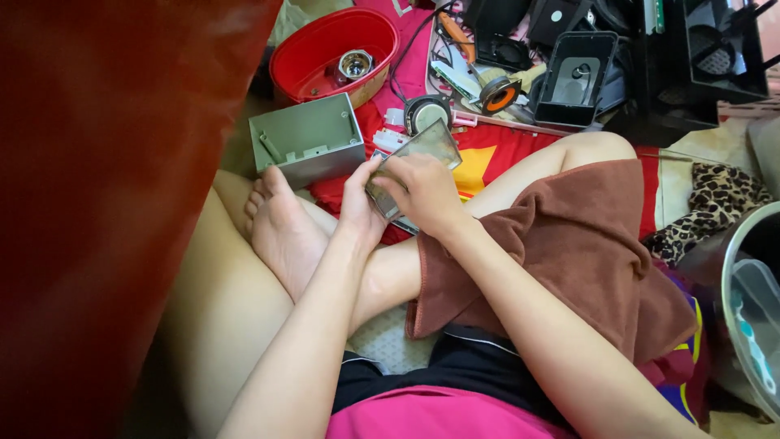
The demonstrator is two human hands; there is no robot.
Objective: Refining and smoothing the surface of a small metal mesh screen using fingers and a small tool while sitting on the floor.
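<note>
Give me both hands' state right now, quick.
Left hand: closed on the left edge of a flat grey metal plate.
Right hand: gripping the same plate from its right side.

Blurred red mass hides the left; grey tub cut off right

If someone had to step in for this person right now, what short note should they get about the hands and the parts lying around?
Left hand: grips the near edge of a flat, shiny rectangular metal plate.
Right hand: holds the same plate from the other side, above the crossed legs.
Nearby: open grey metal box beside the foot; red plastic bowl with a small metal cup inside; round speaker parts behind.
Done or left: cannot tell from this view.
</note>
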